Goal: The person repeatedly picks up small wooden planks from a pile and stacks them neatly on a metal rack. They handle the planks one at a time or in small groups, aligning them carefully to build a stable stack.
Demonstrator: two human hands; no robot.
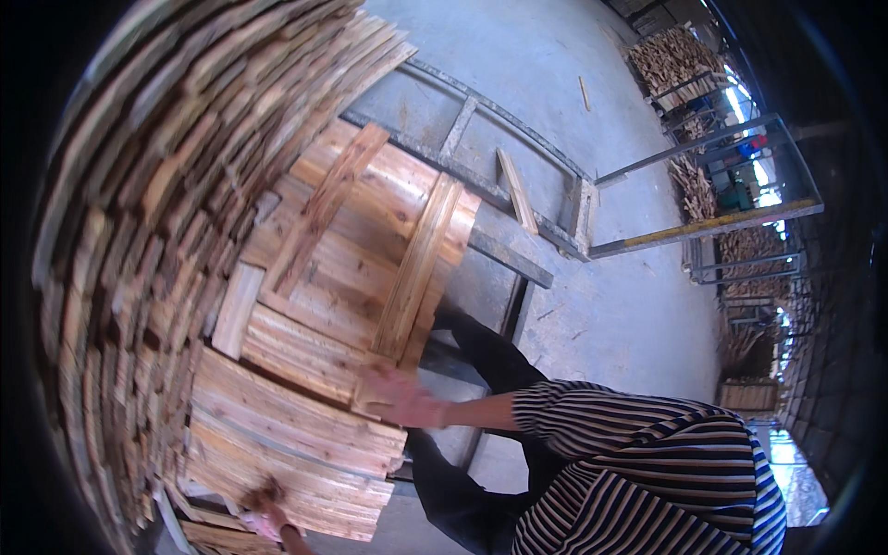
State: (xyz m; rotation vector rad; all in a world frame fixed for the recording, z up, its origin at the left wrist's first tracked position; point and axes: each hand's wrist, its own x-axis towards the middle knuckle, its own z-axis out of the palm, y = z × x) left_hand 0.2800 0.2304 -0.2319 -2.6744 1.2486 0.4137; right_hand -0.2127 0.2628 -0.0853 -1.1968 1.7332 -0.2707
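Observation:
My right hand [402, 396], which looks covered by a pink glove, is at the near ends of some pale wooden slats [305, 338]. Motion smears its fingers, so their grip does not show. Farther left and lower, my left hand [266, 520] is at the edge of a layer of wide reddish planks [296, 444]. Its fingertips look dark and are blurred. Beyond my right hand lies a panel of boards [347, 254] with two thick crosswise battens [421, 264] on it. A short pale block [238, 310] rests at the panel's left side.
A tall stack of rough boards [157, 231] rises along the left. Metal frames [472, 102] stand on the grey floor [546, 55], with a loose plank [516, 190] leaning on one. More wood piles [673, 60] line the far right.

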